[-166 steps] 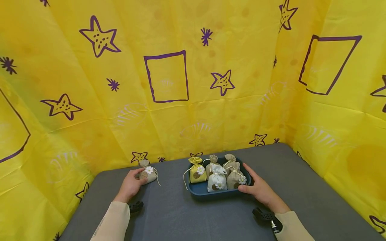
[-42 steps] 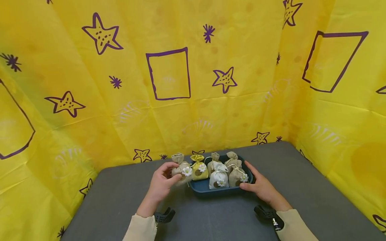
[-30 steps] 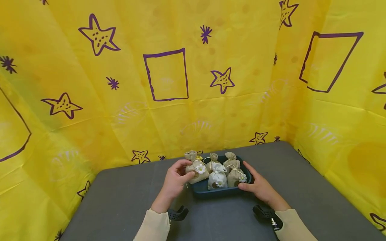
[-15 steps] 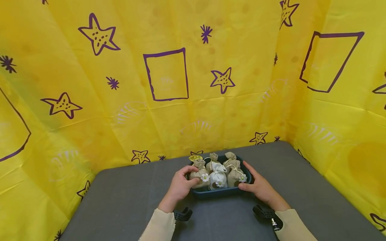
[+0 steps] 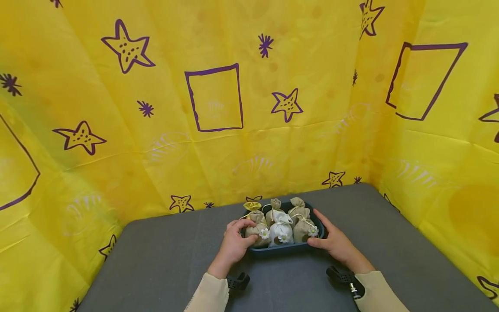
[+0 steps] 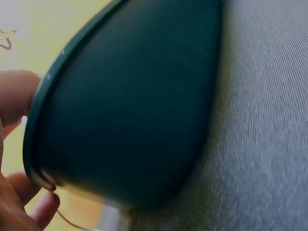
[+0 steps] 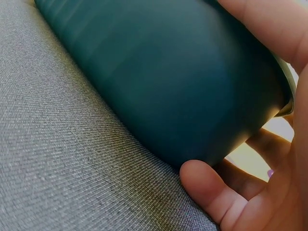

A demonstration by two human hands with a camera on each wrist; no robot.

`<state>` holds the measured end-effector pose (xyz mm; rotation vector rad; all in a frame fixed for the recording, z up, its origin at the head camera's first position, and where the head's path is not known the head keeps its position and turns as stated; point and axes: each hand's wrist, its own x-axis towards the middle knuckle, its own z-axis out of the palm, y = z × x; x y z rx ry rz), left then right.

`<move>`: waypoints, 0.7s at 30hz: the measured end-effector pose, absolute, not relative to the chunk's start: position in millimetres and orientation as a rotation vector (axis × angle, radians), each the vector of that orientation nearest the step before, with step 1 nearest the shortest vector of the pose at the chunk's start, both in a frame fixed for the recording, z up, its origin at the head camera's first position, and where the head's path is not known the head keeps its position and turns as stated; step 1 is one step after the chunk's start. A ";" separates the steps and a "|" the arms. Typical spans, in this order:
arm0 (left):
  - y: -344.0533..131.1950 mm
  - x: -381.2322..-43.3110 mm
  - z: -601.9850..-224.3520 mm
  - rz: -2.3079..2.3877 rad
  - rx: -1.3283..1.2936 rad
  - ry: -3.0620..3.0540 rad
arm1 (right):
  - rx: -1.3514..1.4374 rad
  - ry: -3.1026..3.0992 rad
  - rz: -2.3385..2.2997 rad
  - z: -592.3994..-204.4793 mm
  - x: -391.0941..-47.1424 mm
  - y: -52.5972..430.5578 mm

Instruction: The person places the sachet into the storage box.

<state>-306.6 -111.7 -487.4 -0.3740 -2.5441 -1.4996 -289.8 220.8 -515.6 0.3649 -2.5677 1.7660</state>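
A dark blue-green tray (image 5: 280,249) stands on the table, filled with small drawstring pouches. At its front left corner my left hand (image 5: 233,243) holds a beige pouch (image 5: 255,234) with a white daisy, thumb in front and fingers over the top. My right hand (image 5: 338,247) grips the tray's right end, thumb at the front corner. Beside the held pouch sits a white pouch (image 5: 281,229); behind it a yellow pouch (image 5: 252,206) is mostly hidden. In the left wrist view, fingers touch the rim of the tray (image 6: 130,106); the pouches are out of sight there.
Several other beige pouches, such as the front right pouch (image 5: 303,232), sit in the tray's middle and right. A grey cloth covers the table (image 5: 171,255). Behind it hangs a yellow curtain (image 5: 210,169) with purple stars, meeting the table's back edge.
My left hand took the beige pouch from the table's left, carried it right and lowered it into the tray's front left corner, before the yellow pouch. The right hand stayed on the tray.
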 end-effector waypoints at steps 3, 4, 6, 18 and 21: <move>-116.4 -310.0 -488.1 -1.542 -0.491 -2.514 | 0.368 -2.565 1.768 -515.6 -289.9 220.3; -118.0 -311.1 -487.6 -1.543 -0.533 -2.510 | 0.368 -2.563 1.769 -515.6 -289.9 220.3; -121.0 -312.8 -486.6 -1.536 -0.606 -2.505 | 0.365 -2.565 1.761 -515.5 -289.8 220.2; -125.6 -310.2 -487.9 -1.586 -0.494 -2.484 | 0.385 -2.554 1.757 -517.8 -291.3 220.4; -126.7 -306.4 -489.5 -1.623 -0.455 -2.487 | 0.375 -2.568 1.743 -519.3 -291.7 220.6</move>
